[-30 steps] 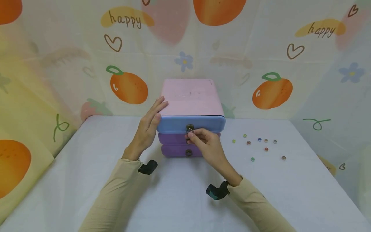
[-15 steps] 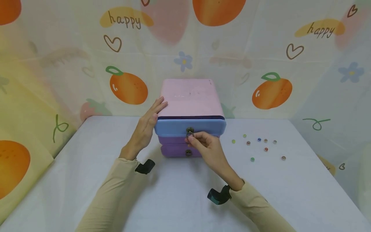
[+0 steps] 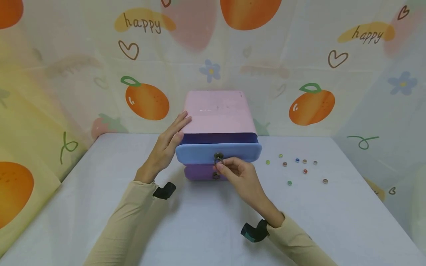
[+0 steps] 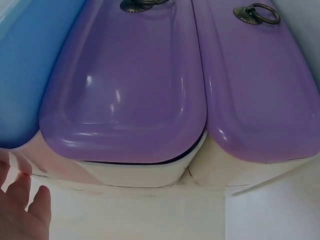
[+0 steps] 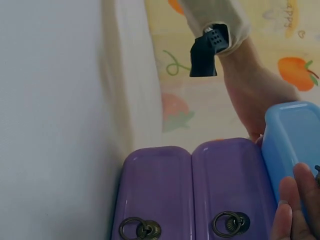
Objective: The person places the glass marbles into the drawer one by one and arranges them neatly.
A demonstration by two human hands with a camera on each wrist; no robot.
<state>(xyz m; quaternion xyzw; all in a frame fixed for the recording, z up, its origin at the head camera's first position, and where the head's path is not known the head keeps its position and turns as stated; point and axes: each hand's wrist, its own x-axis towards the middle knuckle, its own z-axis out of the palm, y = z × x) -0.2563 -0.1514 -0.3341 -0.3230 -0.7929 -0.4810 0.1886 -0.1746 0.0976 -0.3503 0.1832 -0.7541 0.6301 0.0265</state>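
A small drawer cabinet with a pink top [image 3: 217, 112] stands on the table. Its blue top drawer [image 3: 189, 153] is pulled part way out, with a dark blue interior strip showing behind the front. My right hand [image 3: 243, 177] pinches the drawer's ring pull [image 3: 218, 158] between thumb and fingers. With fingers extended, my left hand [image 3: 166, 146] rests against the cabinet's left side, fingertips at the edge of the pink top. Below sit two purple drawers, closed; the left wrist view shows the middle one [image 4: 130, 80] and the bottom one [image 4: 260, 85], each with a brass ring pull.
Several small round coloured pieces, including a green one [image 3: 289, 183] and a blue one [image 3: 297, 160], lie scattered on the white tablecloth [image 3: 206, 229] right of the cabinet. A fruit-printed curtain [image 3: 233, 44] hangs close behind the cabinet and at both sides.
The blue drawer has slid out toward me, from nearly flush to part way open, with my right hand moving back on its ring. My left hand has stayed against the cabinet's side.
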